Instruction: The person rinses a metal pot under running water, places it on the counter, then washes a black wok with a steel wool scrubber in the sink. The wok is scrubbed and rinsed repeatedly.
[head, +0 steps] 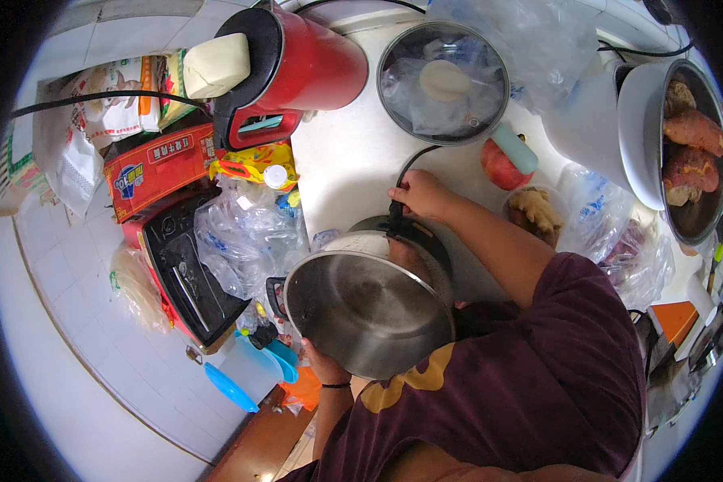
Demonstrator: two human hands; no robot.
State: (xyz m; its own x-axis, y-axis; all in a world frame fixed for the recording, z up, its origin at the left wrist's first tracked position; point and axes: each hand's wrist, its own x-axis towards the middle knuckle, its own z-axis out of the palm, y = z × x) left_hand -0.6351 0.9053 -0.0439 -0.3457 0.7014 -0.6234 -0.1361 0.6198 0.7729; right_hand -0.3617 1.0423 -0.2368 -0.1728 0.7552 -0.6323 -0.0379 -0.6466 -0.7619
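Note:
A wide stainless steel pot (pixel 373 301) is tilted, with its open mouth facing up. My left hand (pixel 325 363) holds its lower left side near the rim. Behind the pot shows a dark round base (pixel 437 244), mostly hidden. My right hand (pixel 425 194) grips a black cord connector (pixel 396 208) at the base's edge; whether it is fully seated I cannot tell. The black cord (pixel 414 158) runs up towards a glass lid (pixel 443 123) with a pale knob, lying on the white counter (pixel 337 150).
A red kettle (pixel 319 60) stands upper left, above a red carton (pixel 162 165) and plastic bags (pixel 247 229). A black-topped appliance (pixel 187 265) is at left. On the right are a red round fruit (pixel 501 165), a peeler-like green handle (pixel 515 149), ginger (pixel 536 211) and sweet potatoes (pixel 693 172).

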